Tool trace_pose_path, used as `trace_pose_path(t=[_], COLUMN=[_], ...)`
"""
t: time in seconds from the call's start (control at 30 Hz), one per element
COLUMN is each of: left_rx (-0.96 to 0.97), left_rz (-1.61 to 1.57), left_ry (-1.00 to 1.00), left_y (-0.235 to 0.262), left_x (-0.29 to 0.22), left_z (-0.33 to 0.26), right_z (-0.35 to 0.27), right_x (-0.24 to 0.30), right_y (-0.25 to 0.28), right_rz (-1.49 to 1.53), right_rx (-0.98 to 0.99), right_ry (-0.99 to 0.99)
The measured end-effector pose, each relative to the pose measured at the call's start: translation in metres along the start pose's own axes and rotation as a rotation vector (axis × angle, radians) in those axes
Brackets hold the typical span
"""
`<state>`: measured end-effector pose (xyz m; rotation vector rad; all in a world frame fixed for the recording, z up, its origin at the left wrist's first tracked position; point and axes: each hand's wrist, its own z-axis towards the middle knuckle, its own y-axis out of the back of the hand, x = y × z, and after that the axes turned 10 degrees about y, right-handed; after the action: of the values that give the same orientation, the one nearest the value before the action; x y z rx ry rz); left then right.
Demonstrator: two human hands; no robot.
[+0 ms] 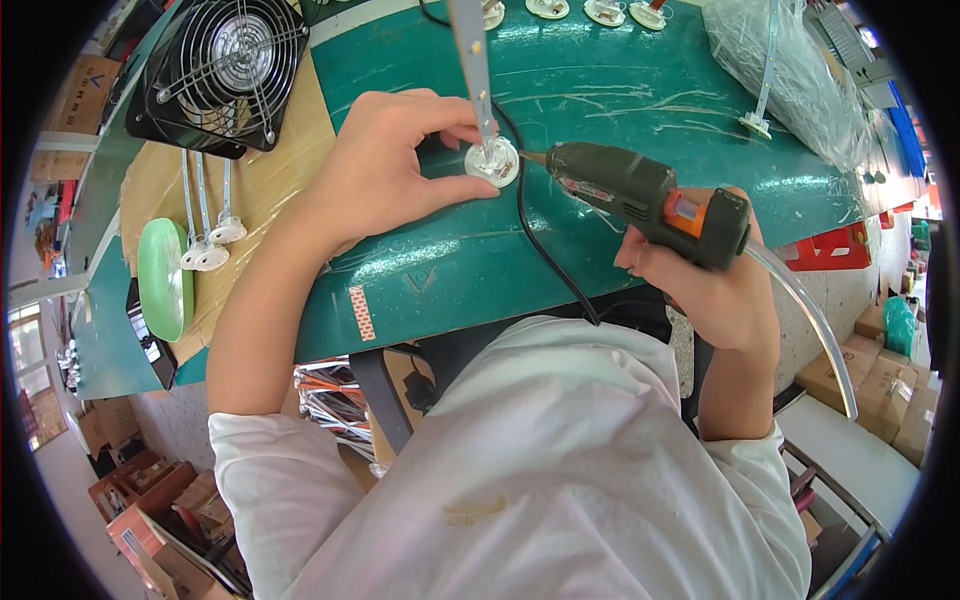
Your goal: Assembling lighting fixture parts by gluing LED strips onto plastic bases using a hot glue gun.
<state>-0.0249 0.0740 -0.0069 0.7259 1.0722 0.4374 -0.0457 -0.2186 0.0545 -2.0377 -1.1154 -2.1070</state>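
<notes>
Head view, looking down on a green desk [620, 120] with scratches and dried glue threads.

Left hand [385, 165] resting on the desk, fingers [462, 133] curled around a small white round base [493, 163] — thumb below it, forefinger above, so closed on the base from both sides. Standing up out of this base, a narrow metal strip [472, 60], reaching toward the top edge of the picture.

Right hand [715, 290] wrapped tightly around the grip of a dark green glue gun [640, 195] with an orange part near the back. Nozzle pointing left, its tip just beside the white round base, seemingly touching its right edge. Clear glue stick [805, 310] coming out from the rear of the gun and bending down to the right. Black cable [545, 250] running over the desk, passing close by the base and down to the near edge.

At the far left, a black fan [225, 70] with wire grille lying on brown cardboard [280, 170]; below it, three more strips with white bases [208, 250] — and a pale green plate [165, 280]. At the top right, a crumpled clear plastic bag [790, 80]. At the far edge of the desk, several more white bases [590, 10] in a row.
</notes>
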Motion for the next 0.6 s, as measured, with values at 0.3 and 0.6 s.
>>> trace_pose_path(t=[0.3,0.6], left_rx=[0.004,0.057], left_rz=[0.031,0.039], left_ry=[0.011,0.020], left_y=[0.000,0.000], left_x=[-0.005,-0.011], left_z=[0.000,-0.001], right_z=[0.003,0.017], right_x=[-0.013,-0.047], right_y=[0.002,-0.005], right_rz=[0.057,0.253], right_rx=[-0.052,-0.022], right_ry=[0.075,0.168])
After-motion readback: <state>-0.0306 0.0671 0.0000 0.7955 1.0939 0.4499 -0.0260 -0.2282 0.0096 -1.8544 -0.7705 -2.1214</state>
